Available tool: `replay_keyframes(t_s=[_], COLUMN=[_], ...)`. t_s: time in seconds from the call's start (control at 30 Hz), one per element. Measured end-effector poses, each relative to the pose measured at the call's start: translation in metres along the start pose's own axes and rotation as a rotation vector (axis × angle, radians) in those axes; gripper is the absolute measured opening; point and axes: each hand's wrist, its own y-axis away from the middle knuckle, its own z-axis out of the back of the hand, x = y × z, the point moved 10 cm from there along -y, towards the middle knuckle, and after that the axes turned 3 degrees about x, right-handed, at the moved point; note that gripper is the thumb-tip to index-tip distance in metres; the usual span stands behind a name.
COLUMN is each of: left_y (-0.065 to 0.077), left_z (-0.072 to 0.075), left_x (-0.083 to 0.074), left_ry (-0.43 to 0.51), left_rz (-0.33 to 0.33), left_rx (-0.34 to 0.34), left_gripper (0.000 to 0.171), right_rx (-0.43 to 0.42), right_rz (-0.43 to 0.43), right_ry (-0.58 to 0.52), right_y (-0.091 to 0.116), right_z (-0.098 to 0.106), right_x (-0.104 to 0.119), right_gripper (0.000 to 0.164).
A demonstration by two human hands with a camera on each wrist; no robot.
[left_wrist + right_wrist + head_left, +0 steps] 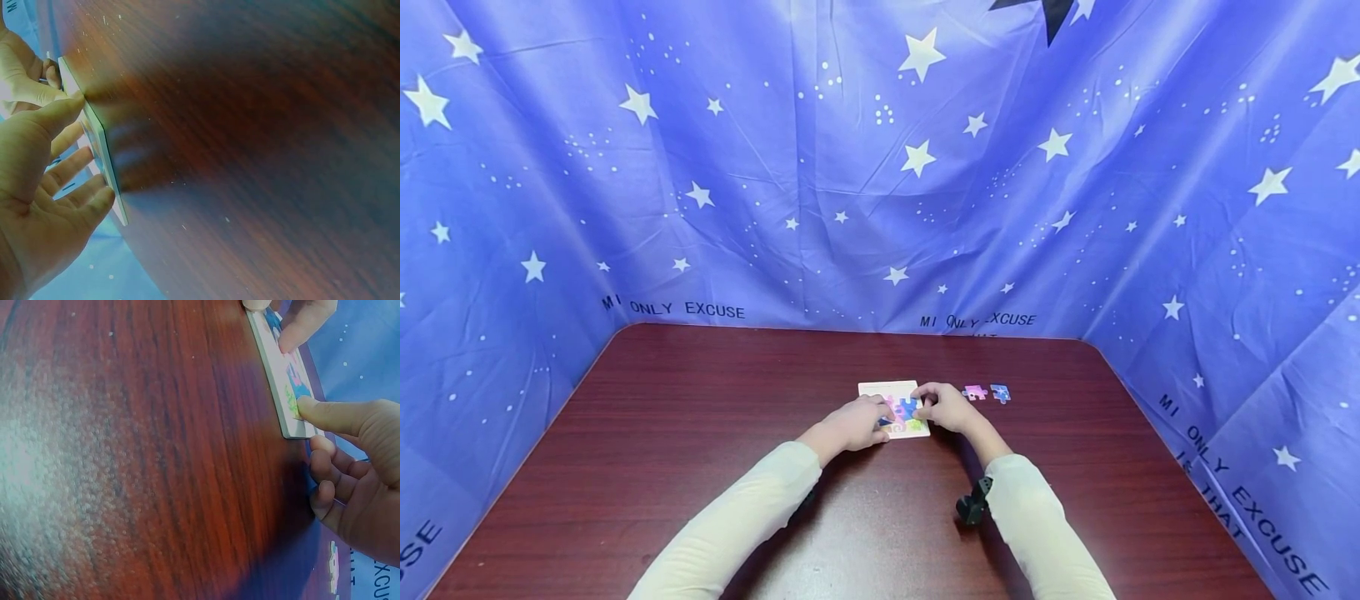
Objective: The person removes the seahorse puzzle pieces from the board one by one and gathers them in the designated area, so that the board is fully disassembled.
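Observation:
A small puzzle board [880,387] with a pale rim lies flat on the table, with pink, blue and green pieces inside it. My left hand [853,423] rests on its left part, fingers spread over the picture and thumb at the near edge. From the right, my right hand [951,407] pinches a blue puzzle piece [907,407] at the board's right side. In the right wrist view the right thumb [315,411] presses down beside the green patch, while the other fingers curl past the board's edge. My index fingertip is hidden there.
Two loose puzzle pieces lie right of the board, a pink one [975,392] and a blue one with a pale star [1001,392]. The dark red wooden table [700,392] reaches back to a blue star-patterned curtain [820,167].

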Motion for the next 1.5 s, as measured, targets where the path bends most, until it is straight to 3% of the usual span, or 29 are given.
replay_keyframes(t_s=[1.5], left_y=[-0.0044], left_z=[0.0024], left_x=[-0.0008], left_ry=[0.009], left_rz=[0.015], left_rx=[0.037], left_gripper=[0.025], right_rx=[0.020], right_rz=[-0.004], right_ry=[-0.011], right_y=[-0.0017], right_z=[0.0009], right_x=[-0.0004], right_gripper=[0.030])
